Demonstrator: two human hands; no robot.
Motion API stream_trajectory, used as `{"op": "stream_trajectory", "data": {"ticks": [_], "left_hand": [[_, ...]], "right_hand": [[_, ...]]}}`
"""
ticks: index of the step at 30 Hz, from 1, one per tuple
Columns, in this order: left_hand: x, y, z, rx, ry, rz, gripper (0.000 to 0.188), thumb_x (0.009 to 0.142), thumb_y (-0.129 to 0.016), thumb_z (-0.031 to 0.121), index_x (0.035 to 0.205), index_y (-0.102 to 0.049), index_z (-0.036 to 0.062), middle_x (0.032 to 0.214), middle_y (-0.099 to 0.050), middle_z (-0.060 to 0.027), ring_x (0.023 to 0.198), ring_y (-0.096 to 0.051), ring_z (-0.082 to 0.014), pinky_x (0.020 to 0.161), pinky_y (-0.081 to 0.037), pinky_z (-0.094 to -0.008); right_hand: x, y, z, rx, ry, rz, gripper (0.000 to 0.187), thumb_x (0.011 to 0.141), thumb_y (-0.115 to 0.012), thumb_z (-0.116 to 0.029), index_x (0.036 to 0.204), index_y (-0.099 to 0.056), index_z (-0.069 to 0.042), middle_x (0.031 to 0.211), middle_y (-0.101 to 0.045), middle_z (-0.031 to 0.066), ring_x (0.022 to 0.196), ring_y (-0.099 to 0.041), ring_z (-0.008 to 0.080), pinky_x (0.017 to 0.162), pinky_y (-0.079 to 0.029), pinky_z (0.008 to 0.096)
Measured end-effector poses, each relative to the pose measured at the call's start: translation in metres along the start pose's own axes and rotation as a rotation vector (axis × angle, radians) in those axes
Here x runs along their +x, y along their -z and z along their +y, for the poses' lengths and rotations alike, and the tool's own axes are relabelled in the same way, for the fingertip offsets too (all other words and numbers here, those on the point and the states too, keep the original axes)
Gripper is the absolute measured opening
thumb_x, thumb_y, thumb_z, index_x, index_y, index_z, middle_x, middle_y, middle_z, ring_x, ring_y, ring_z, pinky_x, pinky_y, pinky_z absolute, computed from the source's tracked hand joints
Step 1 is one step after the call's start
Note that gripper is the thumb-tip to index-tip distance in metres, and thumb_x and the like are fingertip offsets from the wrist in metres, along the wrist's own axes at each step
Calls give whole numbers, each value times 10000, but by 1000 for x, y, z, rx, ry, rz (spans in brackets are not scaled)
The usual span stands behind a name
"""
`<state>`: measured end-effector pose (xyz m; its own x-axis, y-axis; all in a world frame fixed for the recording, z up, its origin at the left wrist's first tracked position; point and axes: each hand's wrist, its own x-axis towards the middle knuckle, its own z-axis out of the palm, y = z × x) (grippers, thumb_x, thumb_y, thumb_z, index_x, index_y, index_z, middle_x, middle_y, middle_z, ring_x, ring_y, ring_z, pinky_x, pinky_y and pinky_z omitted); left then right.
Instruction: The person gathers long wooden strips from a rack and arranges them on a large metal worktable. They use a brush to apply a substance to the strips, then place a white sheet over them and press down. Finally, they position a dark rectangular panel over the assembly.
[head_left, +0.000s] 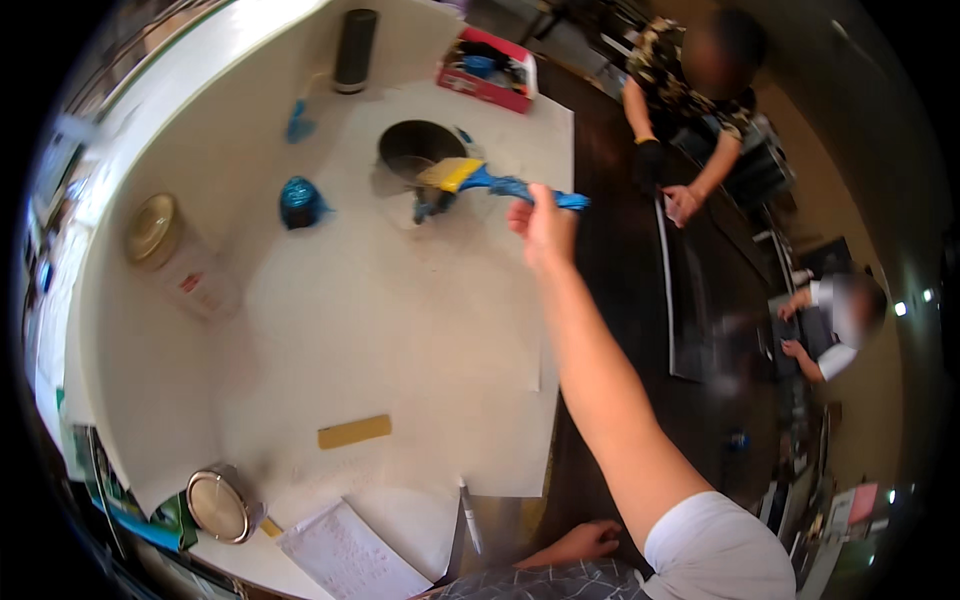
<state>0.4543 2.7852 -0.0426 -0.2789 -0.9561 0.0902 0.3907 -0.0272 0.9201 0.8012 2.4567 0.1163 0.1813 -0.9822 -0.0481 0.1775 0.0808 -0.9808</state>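
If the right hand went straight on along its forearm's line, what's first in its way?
For the right hand, holding the brush, likely the red box, though depth is hard to judge.

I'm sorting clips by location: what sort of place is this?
Probably a workshop, though of what trade I can't tell: the right hand holds a brush by a dark pot on a white worktop, with two other people nearby.

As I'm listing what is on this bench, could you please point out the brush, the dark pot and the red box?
Brush (508, 187), head view: on its blue handle.
Dark pot (418, 142), head view: on its dark inside.
Red box (482, 91), head view: on its near wall.
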Motion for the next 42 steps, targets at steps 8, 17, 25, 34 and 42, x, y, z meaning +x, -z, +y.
{"op": "stream_trajectory", "data": {"ticks": [8,17,25,34,42], "left_hand": [[6,17,38,-53,192,-79,381,845,-654,183,1197,-567,66,1002,-661,-182,855,-665,-281,752,-520,-385],[9,20,35,-13,117,-114,384,841,-659,178,1196,-565,63,995,-634,-192,856,-645,-297,752,-508,-391],[5,20,30,-24,-1,-106,410,828,-650,168,1215,-551,76,946,-629,-165,788,-625,-279,721,-508,-376],[18,12,5,8,-1,-198,377,859,-638,208,1196,-557,61,937,-636,-172,800,-639,-290,723,-514,-384],[9,23,14,138,13,-162,327,882,-618,217,1151,-568,37,924,-636,-196,801,-647,-320,722,-517,-397]], "right_hand": [[-8,24,-4,134,36,77,220,853,-632,-223,768,-591,-25,623,-598,73,502,-572,164,454,-453,278],[-14,46,0,101,-13,119,169,840,-604,-174,760,-591,-25,613,-612,85,463,-578,154,422,-482,274],[-9,23,4,10,18,90,163,843,-631,-171,793,-605,-18,629,-620,84,485,-590,166,466,-503,279],[7,7,4,66,16,89,201,840,-619,-200,816,-608,0,598,-609,85,457,-580,163,427,-479,280],[-21,32,-18,25,217,21,139,875,-596,-128,907,-613,6,637,-616,78,477,-581,144,437,-475,255]]}}
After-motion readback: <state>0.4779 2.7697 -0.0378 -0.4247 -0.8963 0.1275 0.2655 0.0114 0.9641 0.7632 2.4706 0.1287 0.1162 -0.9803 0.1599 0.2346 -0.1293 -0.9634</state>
